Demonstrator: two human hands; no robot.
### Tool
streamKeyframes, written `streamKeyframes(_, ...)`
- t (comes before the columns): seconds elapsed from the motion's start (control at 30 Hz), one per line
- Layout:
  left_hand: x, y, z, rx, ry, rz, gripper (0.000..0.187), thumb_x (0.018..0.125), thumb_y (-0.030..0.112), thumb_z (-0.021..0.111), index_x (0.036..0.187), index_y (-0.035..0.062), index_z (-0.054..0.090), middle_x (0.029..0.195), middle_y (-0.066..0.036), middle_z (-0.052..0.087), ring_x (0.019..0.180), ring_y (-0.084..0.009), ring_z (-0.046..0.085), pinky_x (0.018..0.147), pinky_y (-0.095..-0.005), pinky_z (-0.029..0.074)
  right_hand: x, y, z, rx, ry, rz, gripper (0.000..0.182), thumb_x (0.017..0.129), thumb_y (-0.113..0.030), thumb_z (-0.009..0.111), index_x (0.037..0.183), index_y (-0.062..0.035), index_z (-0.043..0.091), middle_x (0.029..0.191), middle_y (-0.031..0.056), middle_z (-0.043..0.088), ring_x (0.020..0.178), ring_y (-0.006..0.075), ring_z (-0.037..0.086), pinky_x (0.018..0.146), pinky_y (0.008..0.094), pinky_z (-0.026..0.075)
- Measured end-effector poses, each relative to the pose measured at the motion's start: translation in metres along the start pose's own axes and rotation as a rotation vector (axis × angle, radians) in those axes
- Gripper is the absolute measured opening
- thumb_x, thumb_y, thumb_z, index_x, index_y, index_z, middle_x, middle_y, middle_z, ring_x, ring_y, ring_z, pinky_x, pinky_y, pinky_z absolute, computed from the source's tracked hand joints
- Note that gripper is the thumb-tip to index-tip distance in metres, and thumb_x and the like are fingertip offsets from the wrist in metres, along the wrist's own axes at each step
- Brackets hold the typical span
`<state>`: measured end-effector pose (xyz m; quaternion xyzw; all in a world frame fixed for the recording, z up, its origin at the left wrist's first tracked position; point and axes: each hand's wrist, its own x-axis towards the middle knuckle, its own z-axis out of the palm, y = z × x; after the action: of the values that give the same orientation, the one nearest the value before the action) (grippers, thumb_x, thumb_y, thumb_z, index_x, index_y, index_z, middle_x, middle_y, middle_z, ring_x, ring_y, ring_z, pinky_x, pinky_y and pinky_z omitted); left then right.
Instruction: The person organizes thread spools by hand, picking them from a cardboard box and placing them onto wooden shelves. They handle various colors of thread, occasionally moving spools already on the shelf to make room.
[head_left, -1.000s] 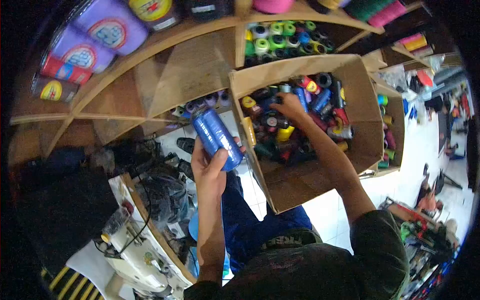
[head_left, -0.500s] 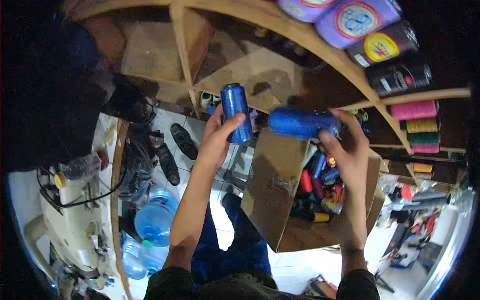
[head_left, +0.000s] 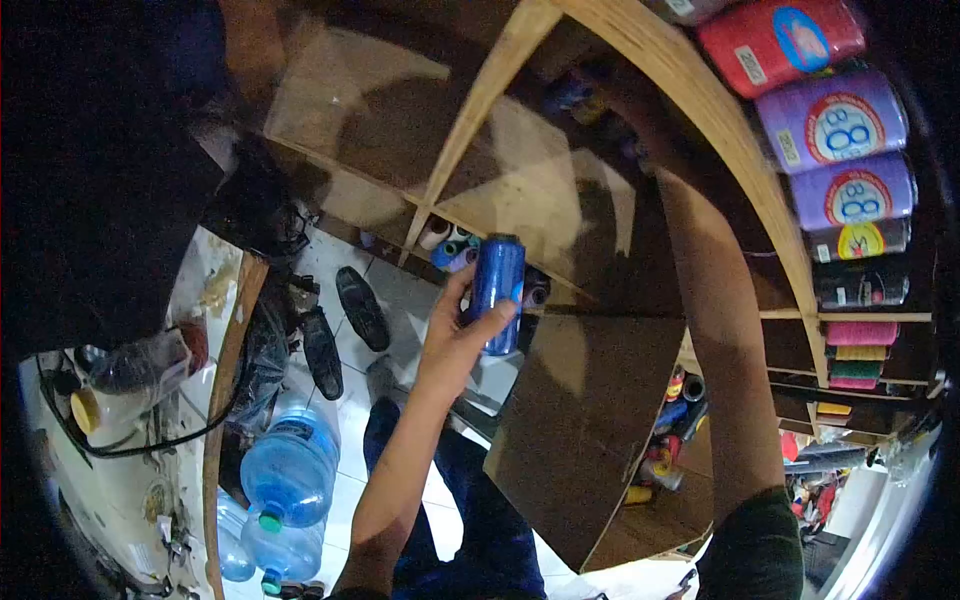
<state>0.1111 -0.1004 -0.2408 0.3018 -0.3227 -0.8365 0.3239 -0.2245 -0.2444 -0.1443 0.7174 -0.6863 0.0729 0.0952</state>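
Upright in my left hand (head_left: 462,330) is a blue thread spool (head_left: 498,290), with my thumb across its front. My right arm reaches up into a dark shelf compartment, where my right hand (head_left: 625,100) is in shadow. Near its fingers lies a dim bluish item (head_left: 570,92); whether I hold it cannot be made out. Below my right forearm stands an open cardboard box (head_left: 560,430) with several coloured spools (head_left: 680,410) inside, partly hidden by the arm.
Large labelled purple spools (head_left: 840,125) and a red one (head_left: 780,45) line the right shelves behind a curved wooden edge (head_left: 700,100). Small spools (head_left: 455,248) sit in a lower compartment. Black shoes (head_left: 362,308) and blue water bottles (head_left: 290,470) are on the floor at left.
My right hand has moved up from above the box into the shelf, with the blue spool it held no longer clearly visible. My left hand, still holding its spool, appears lower. The view has shifted.
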Motion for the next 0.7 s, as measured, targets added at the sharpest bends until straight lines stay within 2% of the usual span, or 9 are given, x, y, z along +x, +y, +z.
streamKeyframes(0.13, 0.001, 0.008, -0.002, 0.002, -0.060, 0.016, 0.068, 0.073, 0.016, 0.078, 0.129, 0.0016, 0.043, 0.104, -0.009, 0.061, 0.090, -0.0128, 0.059, 0.081, -0.0256, 0.047, 0.023, 0.006, 0.005, 0.016, -0.069, 0.034, 0.042, 0.084, -0.032, 0.066, 0.114, -0.0038, 0.059, 0.093, 0.0084, 0.064, 0.077, 0.0114, 0.061, 0.068, 0.0280, 0.049)
streamKeyframes(0.27, -0.002, 0.005, -0.007, 0.058, -0.011, 0.051, 0.073, 0.072, 0.019, 0.079, 0.132, 0.0015, 0.041, 0.103, -0.010, 0.060, 0.090, -0.0127, 0.059, 0.077, -0.0247, 0.048, 0.027, 0.008, 0.003, 0.038, -0.102, 0.054, 0.042, 0.084, -0.032, 0.066, 0.114, -0.0039, 0.059, 0.093, 0.0083, 0.064, 0.077, 0.0115, 0.061, 0.068, 0.0280, 0.049)
streamKeyframes(0.37, -0.007, 0.001, -0.012, 0.048, 0.014, 0.089, 0.073, 0.072, 0.020, 0.079, 0.132, 0.0020, 0.041, 0.104, -0.009, 0.060, 0.089, -0.0123, 0.059, 0.075, -0.0243, 0.049, 0.030, 0.007, -0.003, 0.057, -0.113, 0.053, 0.042, 0.083, -0.032, 0.066, 0.114, -0.0040, 0.059, 0.093, 0.0082, 0.064, 0.077, 0.0116, 0.061, 0.068, 0.0279, 0.049)
streamKeyframes(0.7, -0.016, 0.004, -0.014, 0.073, 0.013, 0.019, 0.070, 0.072, 0.013, 0.078, 0.131, 0.0033, 0.042, 0.105, -0.009, 0.060, 0.088, -0.0127, 0.060, 0.072, -0.0242, 0.049, 0.016, 0.000, -0.017, 0.126, -0.268, 0.075, 0.043, 0.082, -0.032, 0.067, 0.115, -0.0044, 0.059, 0.094, 0.0080, 0.064, 0.077, 0.0120, 0.062, 0.068, 0.0279, 0.050)
